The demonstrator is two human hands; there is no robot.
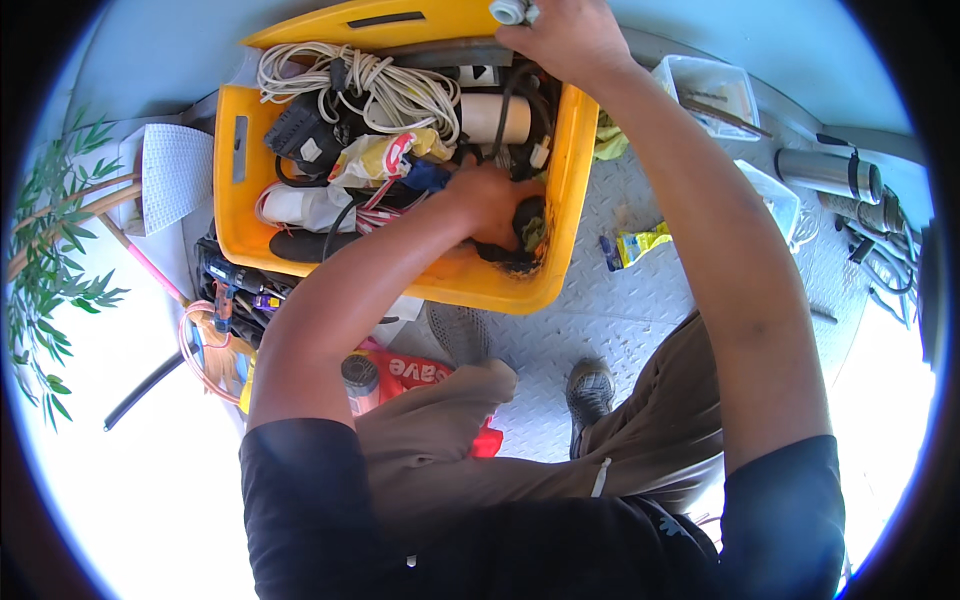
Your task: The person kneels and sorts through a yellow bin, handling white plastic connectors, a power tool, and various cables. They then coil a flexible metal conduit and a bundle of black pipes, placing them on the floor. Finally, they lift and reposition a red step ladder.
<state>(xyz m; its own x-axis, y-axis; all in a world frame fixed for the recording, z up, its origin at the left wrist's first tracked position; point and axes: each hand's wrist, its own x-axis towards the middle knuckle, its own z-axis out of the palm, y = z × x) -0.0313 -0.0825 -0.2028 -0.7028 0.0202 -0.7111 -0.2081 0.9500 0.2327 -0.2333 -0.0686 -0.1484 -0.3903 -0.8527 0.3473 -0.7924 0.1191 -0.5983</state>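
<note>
A yellow plastic crate [565, 200] is full of tools, a coiled white cable [330, 80], a white cylinder [495, 118], black corded items [300, 130] and crumpled plastic bags [385, 155]. My left hand [490, 200] reaches down into the crate's right half, beside some dark items [525, 225] at the inner corner; its fingers are largely hidden among the contents. Up at the crate's top right, my right hand [570, 40] grips a grey fitting [510, 12] between thumb and fingers.
Two clear bins [715, 90], a yellow packet [640, 245] and a steel cylinder [825, 175] lie to the right on metal flooring [630, 320]. At left are a plant [55, 280], a white textured object [175, 175] and a cordless drill [220, 285]. A red bag [405, 375] sits near my legs.
</note>
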